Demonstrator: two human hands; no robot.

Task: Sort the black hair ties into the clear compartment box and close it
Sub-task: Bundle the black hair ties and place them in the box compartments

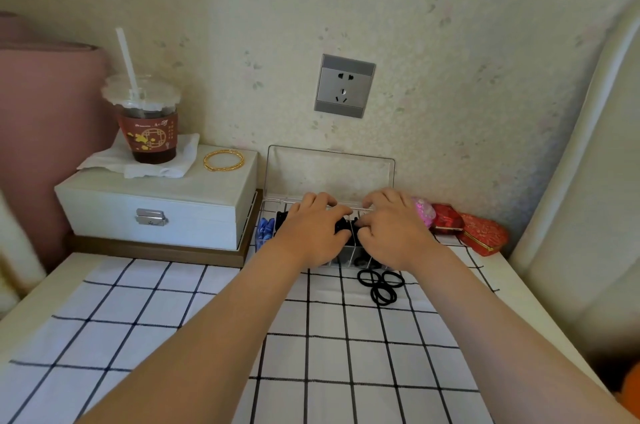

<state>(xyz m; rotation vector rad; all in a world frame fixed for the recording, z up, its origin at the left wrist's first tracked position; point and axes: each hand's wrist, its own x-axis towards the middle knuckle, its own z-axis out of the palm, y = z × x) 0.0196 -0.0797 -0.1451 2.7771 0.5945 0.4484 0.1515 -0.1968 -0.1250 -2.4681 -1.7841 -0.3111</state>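
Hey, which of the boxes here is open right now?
The clear box, lid upright against the wall; the white latched box and red boxes are shut.

The clear compartment box stands at the back of the desk against the wall, its transparent lid open and upright. Black hair ties fill its middle compartments, and one black bunch is pinched between the left hand and the right hand. Loose black hair ties lie overlapping just in front of the box.
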